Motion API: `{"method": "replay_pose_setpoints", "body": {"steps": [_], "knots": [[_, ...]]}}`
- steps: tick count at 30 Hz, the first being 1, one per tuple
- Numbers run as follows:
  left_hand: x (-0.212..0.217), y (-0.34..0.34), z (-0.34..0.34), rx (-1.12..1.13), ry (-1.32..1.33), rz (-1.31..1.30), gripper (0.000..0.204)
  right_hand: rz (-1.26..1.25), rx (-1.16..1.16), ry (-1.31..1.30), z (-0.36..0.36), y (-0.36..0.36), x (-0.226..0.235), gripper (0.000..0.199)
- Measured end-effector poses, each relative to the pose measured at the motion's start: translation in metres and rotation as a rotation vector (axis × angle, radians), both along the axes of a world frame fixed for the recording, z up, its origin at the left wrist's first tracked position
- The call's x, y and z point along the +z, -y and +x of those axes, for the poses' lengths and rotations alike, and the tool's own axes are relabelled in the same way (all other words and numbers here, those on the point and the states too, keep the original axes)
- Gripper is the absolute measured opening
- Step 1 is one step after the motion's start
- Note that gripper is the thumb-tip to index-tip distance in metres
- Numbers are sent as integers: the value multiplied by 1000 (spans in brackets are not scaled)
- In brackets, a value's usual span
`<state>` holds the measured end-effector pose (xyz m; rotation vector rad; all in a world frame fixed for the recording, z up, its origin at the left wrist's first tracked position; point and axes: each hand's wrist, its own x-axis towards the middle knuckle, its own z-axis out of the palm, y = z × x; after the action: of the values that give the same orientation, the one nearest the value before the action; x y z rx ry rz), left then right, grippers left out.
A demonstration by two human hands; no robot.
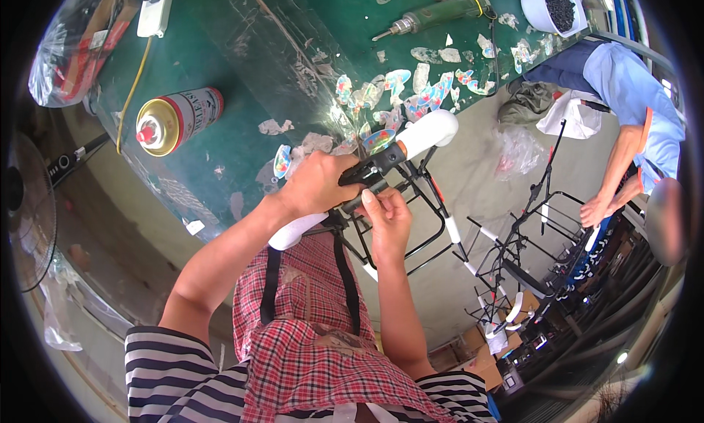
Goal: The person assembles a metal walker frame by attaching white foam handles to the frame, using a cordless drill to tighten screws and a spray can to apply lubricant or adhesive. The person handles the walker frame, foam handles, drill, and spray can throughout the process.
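Observation:
A black tubular frame [415,265] with white foam grips stands against my front, beside the green table edge. One white grip [433,130] points to the far right, and another [292,233] sticks out below my left forearm. My left hand [319,182] is closed around the black plastic bracket [372,166] between the grips. From the right, my right hand [389,219] pinches a short black cylindrical part under that bracket between thumb and fingers. The fingertips of my left hand are partly hidden behind the bracket.
On the green table [213,49] lie a spray can [194,109], a green electric screwdriver [440,15], a white tub [537,14] of small black pieces and scattered sticker scraps [436,92]. A fan [33,210] stands left. At right, a co-worker's hands [598,209] touch other black frames [524,240].

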<state>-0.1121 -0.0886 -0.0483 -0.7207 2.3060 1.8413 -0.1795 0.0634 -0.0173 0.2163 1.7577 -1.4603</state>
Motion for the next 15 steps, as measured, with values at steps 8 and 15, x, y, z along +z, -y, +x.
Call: {"method": "replay_pose_setpoints", "body": {"steps": [8,15], "knots": [[0,17,25,67,35,495,50,78,20,-4,-3,10,-14,26],[13,-17,29,49,-75,-8,74,100,29,44,-9,12,-14,24]]}}
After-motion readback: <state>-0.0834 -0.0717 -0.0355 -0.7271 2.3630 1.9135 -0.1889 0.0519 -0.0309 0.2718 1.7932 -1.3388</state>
